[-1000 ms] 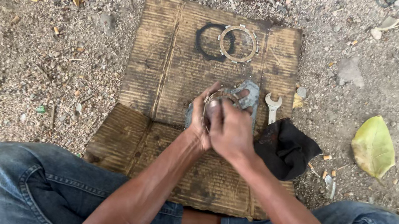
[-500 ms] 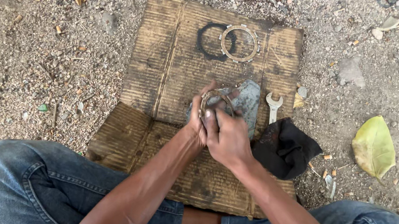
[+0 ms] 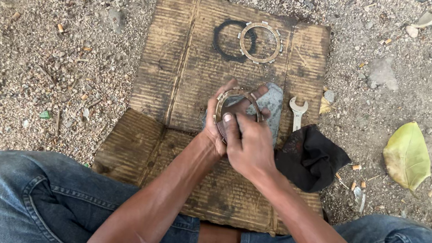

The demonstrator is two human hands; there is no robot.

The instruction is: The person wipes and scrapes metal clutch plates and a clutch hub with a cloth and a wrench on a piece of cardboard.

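Gravelly ground, strewn with small stones and dry leaves, spreads around you as you sit cross-legged in blue jeans. Before your knees lies a worn sheet of brown cardboard, ridged and stained dark.

Your left hand holds a thin metal ring plate upright over the middle of the cardboard, fingers curled around its rim from behind. Your right hand is closed over the lower edge of the same ring, with the forefinger lying across its face. Both hands grip the ring firmly, and it is lifted clear of the cardboard.

Just behind your hands, a grey piece of flat material rests on the cardboard, partly hidden. Farther away, near the top edge, a second toothed ring lies flat, overlapping a dark circular mark on the cardboard.

To your right, a small open-ended spanner lies at the cardboard's edge. Beside it sits a crumpled black cloth. Well apart on the right, a large yellow-green leaf lies on the gravel.
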